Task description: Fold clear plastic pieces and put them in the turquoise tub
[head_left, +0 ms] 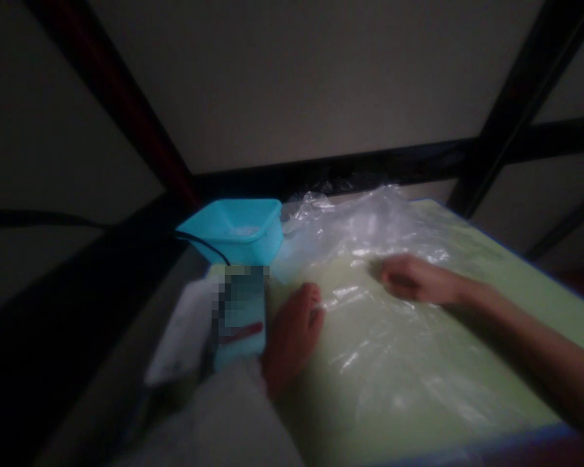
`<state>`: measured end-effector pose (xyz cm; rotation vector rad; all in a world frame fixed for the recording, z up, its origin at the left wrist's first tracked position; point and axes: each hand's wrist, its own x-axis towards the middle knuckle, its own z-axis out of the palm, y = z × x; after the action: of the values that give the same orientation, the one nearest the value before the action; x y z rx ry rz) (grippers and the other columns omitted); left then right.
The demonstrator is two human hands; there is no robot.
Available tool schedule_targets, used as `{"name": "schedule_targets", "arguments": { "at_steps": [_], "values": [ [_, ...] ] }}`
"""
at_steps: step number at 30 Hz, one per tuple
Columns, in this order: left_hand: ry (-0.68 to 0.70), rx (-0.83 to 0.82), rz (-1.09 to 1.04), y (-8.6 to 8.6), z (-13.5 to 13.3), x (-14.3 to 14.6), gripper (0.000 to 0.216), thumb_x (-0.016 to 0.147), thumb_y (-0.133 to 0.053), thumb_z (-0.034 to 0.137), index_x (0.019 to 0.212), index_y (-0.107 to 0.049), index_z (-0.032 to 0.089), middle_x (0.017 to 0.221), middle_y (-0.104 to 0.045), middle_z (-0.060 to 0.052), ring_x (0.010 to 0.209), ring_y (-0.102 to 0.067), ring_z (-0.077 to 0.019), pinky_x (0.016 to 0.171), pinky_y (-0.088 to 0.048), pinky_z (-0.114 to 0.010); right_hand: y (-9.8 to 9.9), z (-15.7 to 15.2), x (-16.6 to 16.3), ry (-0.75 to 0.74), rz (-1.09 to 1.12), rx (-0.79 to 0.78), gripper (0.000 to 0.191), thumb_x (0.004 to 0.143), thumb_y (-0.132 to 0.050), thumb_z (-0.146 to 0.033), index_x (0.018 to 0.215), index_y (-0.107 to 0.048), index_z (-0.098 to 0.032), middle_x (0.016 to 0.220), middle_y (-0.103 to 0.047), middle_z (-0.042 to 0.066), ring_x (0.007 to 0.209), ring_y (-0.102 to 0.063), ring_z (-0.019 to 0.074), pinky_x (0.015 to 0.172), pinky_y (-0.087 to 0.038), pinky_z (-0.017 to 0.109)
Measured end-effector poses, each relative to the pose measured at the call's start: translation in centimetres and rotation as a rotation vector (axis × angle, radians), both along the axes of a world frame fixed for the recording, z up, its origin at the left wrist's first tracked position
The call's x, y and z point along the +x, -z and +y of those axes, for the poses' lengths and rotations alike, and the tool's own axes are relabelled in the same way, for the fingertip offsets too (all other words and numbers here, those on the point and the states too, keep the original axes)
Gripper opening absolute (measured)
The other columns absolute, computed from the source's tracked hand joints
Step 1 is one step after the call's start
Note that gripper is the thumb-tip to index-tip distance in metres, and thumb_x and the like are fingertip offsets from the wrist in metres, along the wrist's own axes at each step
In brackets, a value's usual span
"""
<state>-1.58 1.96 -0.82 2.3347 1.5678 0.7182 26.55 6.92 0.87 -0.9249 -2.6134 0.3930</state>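
Observation:
A large, crinkled sheet of clear plastic [370, 344] lies spread over a yellow-green tabletop [530, 311] edged in blue. At its left side my left hand [294, 334] is closed, with the fingertips pinching the film. My right hand [411, 279] is curled closed on the film, farther back and to the right. Its fingertips are blurred, but the plastic bunches around them. Shiny creases run across the film between the two hands. I cannot tell whether the plastic is a single sheet or a bag.
A turquoise plastic basin [267, 243] with something pale inside stands at the back left. Nearer, beside my left hand, are a light-blue object [241, 353] with a red strip, partly pixelated, and a white object [182, 337]. A black cable [204, 241] crosses the basin. Wall panels rise behind.

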Motion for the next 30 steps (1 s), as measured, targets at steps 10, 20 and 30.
{"name": "schedule_targets", "arguments": {
  "at_steps": [10, 20, 30],
  "values": [
    [0.093, 0.120, 0.039, 0.5, -0.5, 0.2, 0.029, 0.085, -0.042, 0.010, 0.113, -0.049, 0.016, 0.121, -0.055, -0.012, 0.120, -0.049, -0.0241, 0.104, -0.039, -0.044, 0.6, -1.6, -3.1, 0.015, 0.030, 0.088, 0.038, 0.096, -0.038, -0.031, 0.130, -0.049, -0.018, 0.130, -0.056, 0.012, 0.118, -0.052, 0.0240, 0.100, -0.042, 0.044],
    [0.455, -0.055, 0.329, -0.6, -2.3, 1.6, 0.071, 0.087, -0.053, 0.044, 0.142, -0.027, 0.006, 0.152, -0.023, -0.019, 0.142, -0.016, -0.0274, 0.115, -0.022, -0.044, 3.6, -0.3, -3.0, 0.131, -0.147, 0.047, 0.060, 0.098, -0.023, -0.049, 0.148, -0.024, -0.014, 0.152, -0.024, 0.013, 0.140, -0.023, 0.0251, 0.116, -0.015, 0.048],
    [0.456, -0.035, 0.345, -0.1, -2.0, 1.2, 0.071, 0.087, -0.052, 0.044, 0.143, -0.027, 0.008, 0.152, -0.022, -0.019, 0.142, -0.017, -0.0271, 0.115, -0.023, -0.045, 4.0, 1.8, -0.7, 0.190, -0.162, -0.020, 0.058, 0.097, -0.022, -0.053, 0.149, -0.020, -0.026, 0.153, -0.025, 0.004, 0.140, -0.021, 0.0272, 0.114, -0.016, 0.054]
  ]
}}
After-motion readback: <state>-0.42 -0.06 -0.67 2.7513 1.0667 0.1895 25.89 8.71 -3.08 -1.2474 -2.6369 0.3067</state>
